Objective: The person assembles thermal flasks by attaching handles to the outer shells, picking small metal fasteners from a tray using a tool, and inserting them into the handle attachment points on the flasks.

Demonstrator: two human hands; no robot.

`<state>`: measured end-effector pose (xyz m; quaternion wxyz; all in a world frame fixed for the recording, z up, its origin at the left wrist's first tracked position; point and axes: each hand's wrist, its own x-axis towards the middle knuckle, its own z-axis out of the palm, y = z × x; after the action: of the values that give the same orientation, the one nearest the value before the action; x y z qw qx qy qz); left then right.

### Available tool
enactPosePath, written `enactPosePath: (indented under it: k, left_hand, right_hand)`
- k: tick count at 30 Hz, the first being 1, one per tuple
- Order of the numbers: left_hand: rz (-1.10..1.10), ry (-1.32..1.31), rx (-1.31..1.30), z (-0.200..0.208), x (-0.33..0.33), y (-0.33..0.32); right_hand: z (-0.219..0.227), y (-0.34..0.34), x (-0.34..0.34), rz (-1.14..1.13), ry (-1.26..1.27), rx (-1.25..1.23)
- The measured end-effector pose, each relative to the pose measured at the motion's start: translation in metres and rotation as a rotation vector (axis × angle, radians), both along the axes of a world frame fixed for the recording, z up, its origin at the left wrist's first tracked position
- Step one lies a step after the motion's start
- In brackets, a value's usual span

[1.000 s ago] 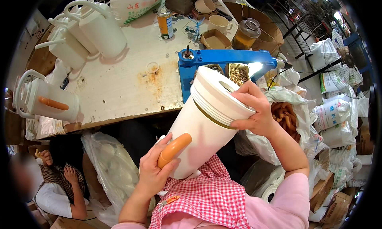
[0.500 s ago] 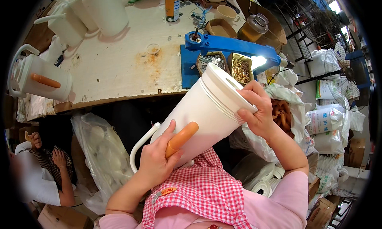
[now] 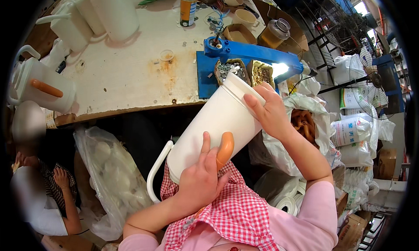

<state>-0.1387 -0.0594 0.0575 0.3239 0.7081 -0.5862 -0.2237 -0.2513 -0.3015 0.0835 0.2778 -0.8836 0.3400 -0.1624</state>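
Note:
A white plastic watering can (image 3: 209,124) lies tilted over my lap, its rim end up and to the right. My right hand (image 3: 271,111) grips the rim, thumb on the outer wall. My left hand (image 3: 198,183) is at the lower body beside the orange handle (image 3: 225,148), one finger stretched along the white wall and the others bent near the handle. A thin curved white spout (image 3: 152,172) sticks out at the lower left. The can's underside is hidden.
Ahead, a blue bench press (image 3: 253,49) stands beside boxes of small metal parts (image 3: 262,72). A spray can (image 3: 188,9) and several white cans (image 3: 115,15) are on the worktable (image 3: 135,76). A bag of orange handles (image 3: 302,125) stands right; another person (image 3: 43,198) sits left.
The watering can has turned about its length, bringing the orange handle to the right and more side-on. My left hand has moved right and lower; my right hand has shifted its hold on the rim.

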Motion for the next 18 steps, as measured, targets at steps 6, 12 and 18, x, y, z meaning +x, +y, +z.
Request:
enactPosePath:
  k: [6, 12, 18]
  left_hand:
    - [0.012, -0.063, 0.013, -0.006, -0.005, -0.001]
    - [-0.094, 0.037, -0.146, -0.011, 0.030, 0.006]
    - [-0.118, -0.049, -0.149, -0.006, 0.022, 0.028]
  right_hand:
    - [0.002, 0.006, 0.000, -0.022, 0.092, 0.031]
    - [0.046, -0.071, -0.021, 0.346, -0.115, 0.390]
    - [-0.010, -0.051, 0.039, 0.552, -0.063, 0.512]
